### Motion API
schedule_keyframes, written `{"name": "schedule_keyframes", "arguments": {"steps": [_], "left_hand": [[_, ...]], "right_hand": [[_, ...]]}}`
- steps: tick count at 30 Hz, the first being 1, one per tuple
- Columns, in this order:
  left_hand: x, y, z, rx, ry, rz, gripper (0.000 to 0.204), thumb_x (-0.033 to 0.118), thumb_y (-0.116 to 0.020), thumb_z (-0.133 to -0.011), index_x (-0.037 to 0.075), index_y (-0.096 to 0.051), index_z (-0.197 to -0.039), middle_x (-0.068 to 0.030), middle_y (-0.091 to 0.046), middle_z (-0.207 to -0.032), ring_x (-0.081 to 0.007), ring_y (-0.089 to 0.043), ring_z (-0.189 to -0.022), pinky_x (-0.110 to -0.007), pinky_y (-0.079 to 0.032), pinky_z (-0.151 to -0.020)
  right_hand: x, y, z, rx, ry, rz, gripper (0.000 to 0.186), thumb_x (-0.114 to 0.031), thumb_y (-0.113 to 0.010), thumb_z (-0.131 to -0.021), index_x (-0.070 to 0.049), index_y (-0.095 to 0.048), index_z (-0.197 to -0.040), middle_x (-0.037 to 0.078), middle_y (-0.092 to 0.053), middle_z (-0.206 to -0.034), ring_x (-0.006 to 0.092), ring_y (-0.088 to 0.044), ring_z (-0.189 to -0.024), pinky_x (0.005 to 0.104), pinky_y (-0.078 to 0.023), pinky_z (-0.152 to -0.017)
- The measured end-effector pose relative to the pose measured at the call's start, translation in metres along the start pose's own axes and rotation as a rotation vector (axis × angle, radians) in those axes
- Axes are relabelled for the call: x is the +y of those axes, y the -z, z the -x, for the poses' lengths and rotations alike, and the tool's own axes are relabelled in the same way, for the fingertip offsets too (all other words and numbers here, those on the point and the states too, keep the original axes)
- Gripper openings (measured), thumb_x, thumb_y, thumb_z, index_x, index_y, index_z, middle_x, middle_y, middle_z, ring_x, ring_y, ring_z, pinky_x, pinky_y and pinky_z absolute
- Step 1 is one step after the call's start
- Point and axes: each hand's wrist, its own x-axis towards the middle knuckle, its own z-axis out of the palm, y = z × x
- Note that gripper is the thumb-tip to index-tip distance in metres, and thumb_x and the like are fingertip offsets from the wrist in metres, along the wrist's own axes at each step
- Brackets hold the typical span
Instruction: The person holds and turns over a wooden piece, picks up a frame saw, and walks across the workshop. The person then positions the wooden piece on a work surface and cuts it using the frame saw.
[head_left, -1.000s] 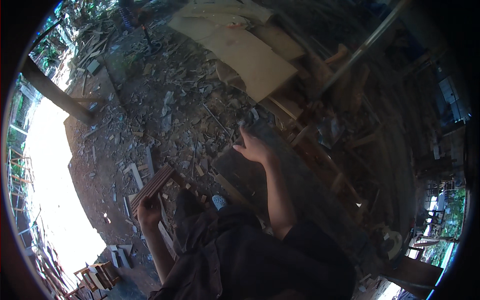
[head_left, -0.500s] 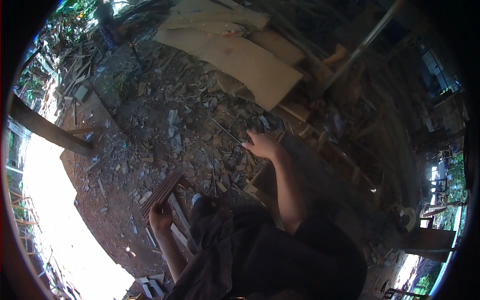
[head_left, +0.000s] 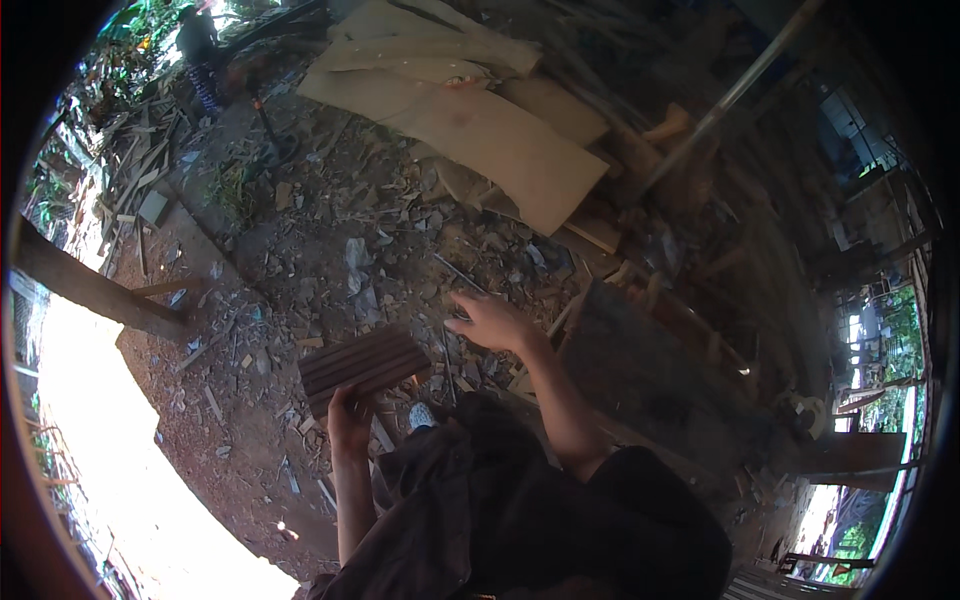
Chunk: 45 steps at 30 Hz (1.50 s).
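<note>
A brown, ridged wooden piece (head_left: 362, 366), like several narrow slats side by side, is gripped by my left hand (head_left: 350, 418) at its near edge. Its ridged face is turned up, and the thumb and fingers are partly hidden against it. To its right, my right hand (head_left: 492, 320) hangs in the air with fingers apart and nothing in it, not touching the wood. Beyond the right hand a thin straight rod (head_left: 458, 272) lies among the scraps on the ground.
Wood chips and scraps cover the dirt floor (head_left: 300, 270). Large tan sheets (head_left: 470, 130) are piled ahead, beside a long pole (head_left: 735, 95). A dark post (head_left: 95, 290) stands at left. Another person (head_left: 198, 50) is at the far left, near an upright tool with an orange handle (head_left: 264, 118).
My left hand has moved right and turned the ridged piece so that its broad face shows. My right hand has come left and nearer to it.
</note>
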Motion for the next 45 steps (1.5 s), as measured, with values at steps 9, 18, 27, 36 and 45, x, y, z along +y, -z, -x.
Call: {"name": "schedule_keyframes", "arguments": {"steps": [9,18,27,36,45], "left_hand": [[0.021,-0.083,0.043,-0.396,-0.097,-0.304,0.030,0.013,-0.063,-0.092,-0.001,-0.067,-0.118,-0.0097,-0.071,-0.112,-0.0214,-0.068,-0.104,-0.035,-0.052,-0.095],[0.002,-0.122,0.064,-0.359,-0.187,-0.676,0.030,0.016,-0.068,-0.091,0.000,-0.070,-0.116,-0.0073,-0.073,-0.106,-0.0165,-0.068,-0.097,-0.031,-0.050,-0.090],[0.012,-0.152,0.099,-0.538,-0.080,-0.837,0.038,0.020,-0.067,-0.098,-0.002,-0.062,-0.129,-0.0094,-0.071,-0.117,-0.0190,-0.067,-0.107,-0.034,-0.051,-0.095],[0.030,-0.136,0.101,-0.799,-0.148,-0.786,0.038,0.024,-0.051,-0.108,-0.004,-0.061,-0.130,-0.0147,-0.073,-0.116,-0.0255,-0.069,-0.107,-0.039,-0.051,-0.100],[0.039,-0.117,0.087,-0.723,-0.198,-0.767,0.033,0.025,-0.048,-0.109,-0.001,-0.066,-0.099,-0.0170,-0.074,-0.104,-0.0238,-0.068,-0.103,-0.037,-0.049,-0.098]], "right_hand": [[-0.021,-0.030,-0.019,0.272,0.238,-0.250,0.071,-0.054,-0.056,-0.102,0.001,-0.050,-0.147,0.022,-0.056,-0.147,0.0355,-0.055,-0.135,0.0419,-0.044,-0.114],[-0.006,-0.069,0.004,0.550,0.028,-0.444,0.063,-0.061,-0.055,-0.100,-0.001,-0.072,-0.110,0.023,-0.074,-0.087,0.0402,-0.073,-0.088,0.0472,-0.057,-0.079],[0.013,-0.073,0.008,0.593,-0.226,-0.385,0.082,-0.077,-0.041,-0.097,-0.003,-0.072,-0.079,0.022,-0.069,-0.072,0.0428,-0.071,-0.079,0.0497,-0.054,-0.071],[0.034,-0.084,-0.012,0.399,-0.308,-0.764,0.088,-0.075,-0.038,-0.099,0.004,-0.073,-0.086,0.025,-0.071,-0.080,0.0402,-0.071,-0.083,0.0465,-0.050,-0.075],[0.033,-0.094,-0.010,0.194,-0.209,-1.358,0.072,-0.071,-0.041,-0.101,-0.008,-0.069,-0.082,0.002,-0.059,-0.063,0.0131,-0.057,-0.056,0.0313,-0.045,-0.056]]}}
